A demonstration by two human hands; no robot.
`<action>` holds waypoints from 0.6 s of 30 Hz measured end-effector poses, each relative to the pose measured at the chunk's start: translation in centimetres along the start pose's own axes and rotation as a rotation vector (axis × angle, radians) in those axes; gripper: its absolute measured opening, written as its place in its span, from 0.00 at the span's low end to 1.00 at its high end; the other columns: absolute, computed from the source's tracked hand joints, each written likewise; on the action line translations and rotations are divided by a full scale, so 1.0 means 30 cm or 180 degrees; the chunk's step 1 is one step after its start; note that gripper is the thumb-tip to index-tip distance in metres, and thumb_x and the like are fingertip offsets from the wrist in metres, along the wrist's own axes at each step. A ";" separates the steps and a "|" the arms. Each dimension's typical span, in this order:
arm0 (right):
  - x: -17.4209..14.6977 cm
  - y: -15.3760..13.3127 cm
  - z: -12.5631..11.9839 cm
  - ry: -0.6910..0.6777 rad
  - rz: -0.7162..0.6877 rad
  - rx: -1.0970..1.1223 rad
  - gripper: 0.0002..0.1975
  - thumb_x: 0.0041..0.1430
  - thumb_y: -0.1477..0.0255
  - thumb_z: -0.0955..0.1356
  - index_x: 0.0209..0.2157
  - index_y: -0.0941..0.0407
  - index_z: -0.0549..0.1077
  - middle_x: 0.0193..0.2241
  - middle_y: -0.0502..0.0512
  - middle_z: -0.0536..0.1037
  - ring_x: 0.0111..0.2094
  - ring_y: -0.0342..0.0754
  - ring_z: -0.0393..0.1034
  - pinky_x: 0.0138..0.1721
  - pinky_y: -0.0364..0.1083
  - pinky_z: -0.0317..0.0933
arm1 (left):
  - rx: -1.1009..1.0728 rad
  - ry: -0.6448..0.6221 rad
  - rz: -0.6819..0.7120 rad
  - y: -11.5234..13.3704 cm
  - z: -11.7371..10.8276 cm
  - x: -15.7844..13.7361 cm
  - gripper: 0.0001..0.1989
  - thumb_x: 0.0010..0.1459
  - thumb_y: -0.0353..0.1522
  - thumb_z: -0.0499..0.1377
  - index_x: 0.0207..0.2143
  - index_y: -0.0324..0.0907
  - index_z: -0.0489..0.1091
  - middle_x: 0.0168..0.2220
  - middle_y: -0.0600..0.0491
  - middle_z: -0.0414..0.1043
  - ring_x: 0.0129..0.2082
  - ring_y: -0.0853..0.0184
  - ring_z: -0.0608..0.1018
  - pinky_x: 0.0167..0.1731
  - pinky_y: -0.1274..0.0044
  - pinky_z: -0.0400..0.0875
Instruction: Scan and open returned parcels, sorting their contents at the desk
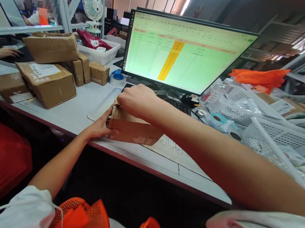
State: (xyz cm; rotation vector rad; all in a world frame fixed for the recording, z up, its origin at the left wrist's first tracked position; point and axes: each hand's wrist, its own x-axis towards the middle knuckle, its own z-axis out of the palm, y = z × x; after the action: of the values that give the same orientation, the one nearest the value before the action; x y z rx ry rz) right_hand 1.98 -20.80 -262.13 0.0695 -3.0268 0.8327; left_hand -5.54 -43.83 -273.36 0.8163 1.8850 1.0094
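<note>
A brown cardboard box (134, 131) with pale printing on its near side sits at the front of the desk, before the keyboard. My left hand (101, 125) grips its left end, the thumb lying on the near side and the fingers along the end. Closed in a fist, my right hand (136, 97) is at the top left edge of the same box. Whatever those fingers hold is hidden, and the forearm covers much of the box's top and right side. Beneath the box lies a pale printed mat (168, 148).
Several cardboard boxes (53, 87) are stacked at the left, near a roll of blue tape (117, 78). A monitor (180, 56) stands behind the keyboard (179, 105). White baskets (277, 134) crowd the right side. Another person's hand (8, 52) rests beyond the metal frame at far left.
</note>
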 end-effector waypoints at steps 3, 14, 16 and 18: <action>-0.039 0.010 -0.037 -0.0627 -0.0025 -0.0781 0.07 0.65 0.77 0.70 0.38 0.57 0.83 0.30 0.60 0.81 0.38 0.55 0.77 0.37 0.49 0.63 | 0.0022 -0.0061 0.0016 0.007 -0.006 -0.001 0.66 0.46 0.42 0.77 0.78 0.45 0.41 0.70 0.38 0.60 0.68 0.43 0.67 0.70 0.54 0.59; -0.545 0.372 0.033 -0.1747 0.1713 -0.1063 0.13 0.69 0.67 0.67 0.43 0.53 0.84 0.37 0.62 0.83 0.38 0.57 0.78 0.36 0.49 0.63 | 0.0549 -0.0297 -0.0004 0.019 -0.142 0.025 0.62 0.46 0.52 0.76 0.76 0.47 0.49 0.71 0.38 0.60 0.72 0.42 0.62 0.72 0.53 0.55; -0.621 0.385 0.138 -0.1619 0.2024 -0.0838 0.18 0.72 0.63 0.64 0.54 0.52 0.80 0.43 0.64 0.84 0.42 0.59 0.79 0.38 0.50 0.64 | 0.1050 0.0257 0.0436 0.099 -0.135 -0.004 0.57 0.52 0.53 0.72 0.76 0.48 0.48 0.73 0.39 0.55 0.74 0.45 0.58 0.72 0.53 0.55; -0.663 0.369 0.254 -0.1451 0.2278 -0.0660 0.23 0.76 0.62 0.60 0.65 0.53 0.72 0.49 0.66 0.82 0.46 0.61 0.79 0.40 0.52 0.66 | 0.1689 0.0921 0.1101 0.201 -0.085 -0.041 0.48 0.60 0.51 0.68 0.74 0.47 0.52 0.72 0.40 0.56 0.74 0.49 0.59 0.72 0.55 0.56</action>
State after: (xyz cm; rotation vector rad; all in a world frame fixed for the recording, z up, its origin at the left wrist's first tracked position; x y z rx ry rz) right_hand 21.46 -14.35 -274.62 -1.0066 -3.5755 0.5469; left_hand -6.29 -42.89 -266.81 1.4030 2.3618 0.8676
